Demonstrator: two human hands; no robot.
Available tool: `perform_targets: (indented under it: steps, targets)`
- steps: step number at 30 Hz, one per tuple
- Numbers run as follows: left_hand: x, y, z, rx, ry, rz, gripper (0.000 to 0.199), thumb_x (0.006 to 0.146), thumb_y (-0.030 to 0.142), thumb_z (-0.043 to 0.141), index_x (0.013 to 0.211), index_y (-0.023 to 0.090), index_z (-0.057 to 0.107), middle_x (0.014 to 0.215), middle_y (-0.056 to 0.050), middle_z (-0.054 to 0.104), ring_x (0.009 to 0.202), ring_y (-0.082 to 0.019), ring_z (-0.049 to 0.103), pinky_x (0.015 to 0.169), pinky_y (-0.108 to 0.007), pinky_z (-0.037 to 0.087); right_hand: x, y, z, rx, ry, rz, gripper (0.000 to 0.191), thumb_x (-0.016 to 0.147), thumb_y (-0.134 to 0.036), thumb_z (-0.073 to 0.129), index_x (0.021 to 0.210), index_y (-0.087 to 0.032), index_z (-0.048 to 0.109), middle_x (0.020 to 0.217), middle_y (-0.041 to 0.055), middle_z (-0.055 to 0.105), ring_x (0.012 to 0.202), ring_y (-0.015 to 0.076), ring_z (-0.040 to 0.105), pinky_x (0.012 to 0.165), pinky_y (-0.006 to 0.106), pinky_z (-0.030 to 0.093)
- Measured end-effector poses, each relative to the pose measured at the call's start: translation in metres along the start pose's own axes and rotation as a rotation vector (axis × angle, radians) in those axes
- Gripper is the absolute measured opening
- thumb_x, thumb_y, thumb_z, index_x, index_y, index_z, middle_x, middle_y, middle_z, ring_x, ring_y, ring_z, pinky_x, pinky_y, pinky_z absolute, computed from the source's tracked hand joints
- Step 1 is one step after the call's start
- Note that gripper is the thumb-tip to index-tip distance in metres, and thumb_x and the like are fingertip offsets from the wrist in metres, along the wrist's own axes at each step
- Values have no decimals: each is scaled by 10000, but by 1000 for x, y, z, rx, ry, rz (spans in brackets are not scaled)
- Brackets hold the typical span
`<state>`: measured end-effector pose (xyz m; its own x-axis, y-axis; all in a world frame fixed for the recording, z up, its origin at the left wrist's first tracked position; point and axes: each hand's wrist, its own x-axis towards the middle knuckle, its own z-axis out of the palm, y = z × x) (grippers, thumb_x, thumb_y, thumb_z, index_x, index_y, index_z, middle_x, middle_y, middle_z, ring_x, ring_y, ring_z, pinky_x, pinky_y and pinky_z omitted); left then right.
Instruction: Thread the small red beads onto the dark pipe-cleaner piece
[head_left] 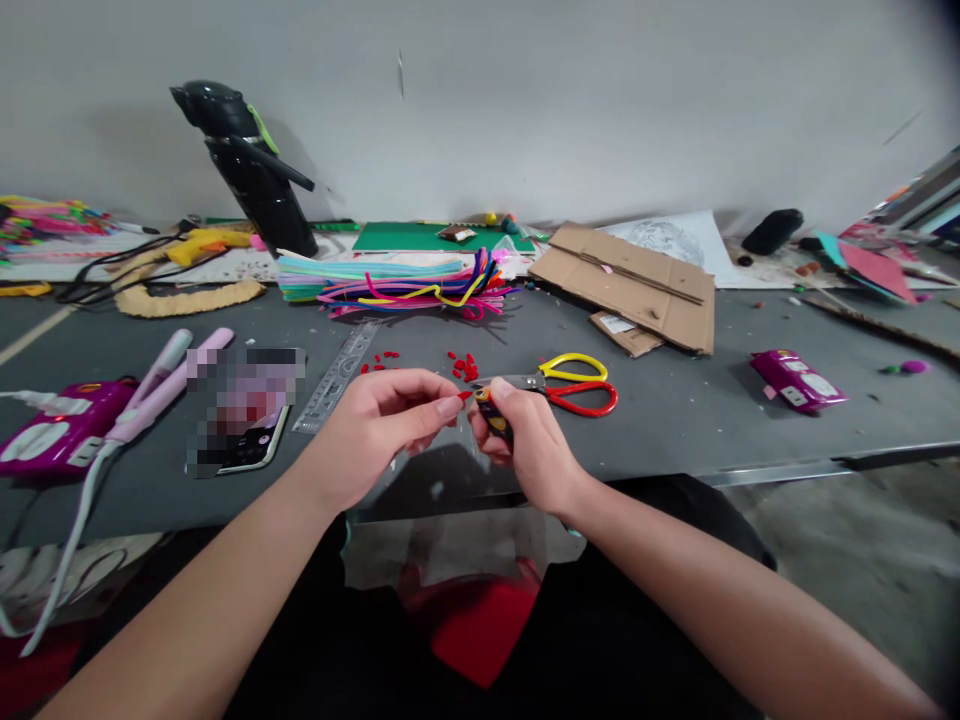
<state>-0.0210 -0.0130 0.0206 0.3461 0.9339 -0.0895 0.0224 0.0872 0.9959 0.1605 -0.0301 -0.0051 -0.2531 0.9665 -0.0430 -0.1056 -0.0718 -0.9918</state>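
My left hand [397, 425] pinches a small red piece [464, 396], like a cut bit of pipe cleaner, between thumb and fingertips. Close beside it, my right hand [529, 435] is wrapped round a dark lighter with yellow markings [493, 412], the thumb on its top end. The lighter's top points at the red piece; I cannot make out a flame. Several more red pieces [465, 366] lie on the table just beyond my fingers. Scissors with one yellow and one red handle [577, 383] rest behind my right hand, their blade tips partly hidden.
A clear ruler [337, 380], a phone [251, 415], a pink hair straightener [169, 385] and a purple power strip [71, 430] lie left. Bundled pipe cleaners [405, 285], a black flask [255, 175] and cardboard [626, 285] are behind. A purple packet-like block [796, 382] sits right.
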Motion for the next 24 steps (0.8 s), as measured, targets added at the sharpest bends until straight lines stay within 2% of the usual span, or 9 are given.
perform_targets:
  steps: [3, 6, 8, 10, 13, 17, 19, 22, 24]
  targets:
    - [3, 2, -16, 139, 67, 39, 199, 818, 392, 756, 881, 203, 739, 701, 9, 615, 559, -76, 470, 506, -206, 353, 5, -4, -7, -18, 12, 2, 569, 984, -623, 345, 682, -179, 533, 504, -56, 321, 477, 96, 283, 478, 254, 235]
    - [11, 2, -45, 527, 165, 67, 251, 809, 448, 740, 897, 213, 752, 776, -16, 694, 650, -126, 570, 590, -236, 429, 13, -12, -21, -134, 74, -74, 449, 952, -572, 499, 734, -181, 543, 551, -52, 387, 505, 93, 330, 500, 251, 272]
    - [18, 0, -64, 754, 106, 13, 273, 814, 477, 704, 902, 225, 761, 820, -25, 733, 708, -166, 628, 627, -260, 459, 18, -16, -33, -295, 127, -138, 330, 890, -484, 646, 788, -180, 567, 599, -46, 447, 541, 96, 388, 528, 251, 307]
    - [24, -4, -78, 916, 2, -52, 289, 815, 494, 675, 918, 239, 765, 867, -26, 755, 743, -193, 658, 661, -282, 483, 23, -18, -43, -399, 160, -185, 296, 883, -444, 664, 792, -173, 589, 638, -26, 514, 569, 102, 434, 557, 258, 344]
    - [29, -12, -87, 1076, -65, -17, 276, 831, 482, 632, 886, 252, 773, 972, -29, 764, 861, -220, 677, 757, -304, 495, 28, -18, -54, -453, 160, -209, 278, 887, -440, 662, 840, -168, 631, 690, -4, 584, 587, 110, 462, 568, 268, 359]
    - [32, -22, -86, 1109, -145, 43, 253, 848, 431, 607, 908, 264, 786, 1028, -26, 751, 914, -215, 674, 808, -304, 488, 31, -14, -58, -349, 143, -168, 410, 833, -512, 727, 681, -179, 542, 572, -46, 436, 527, 88, 354, 511, 261, 275]
    - [33, -27, -85, 1122, -137, 56, 234, 838, 418, 623, 901, 264, 788, 1016, -29, 749, 895, -213, 676, 807, -307, 484, 30, -13, -58, -147, 12, -115, 505, 819, -560, 731, 630, -196, 437, 538, -70, 348, 494, 75, 290, 483, 251, 221]
    - [33, -32, -82, 1132, -109, 62, 223, 825, 415, 641, 885, 258, 786, 960, -33, 753, 849, -212, 680, 787, -312, 478, 26, -10, -56, 196, -440, -64, 617, 769, -722, 677, 598, -191, 414, 543, -81, 321, 456, 58, 237, 444, 231, 184]
    - [33, -33, -80, 1129, -112, 57, 235, 842, 415, 617, 887, 257, 785, 922, -30, 753, 801, -202, 675, 749, -307, 471, 23, -8, -51, 351, -678, -70, 681, 695, -823, 632, 598, -186, 410, 535, -94, 304, 427, 45, 229, 430, 218, 196]
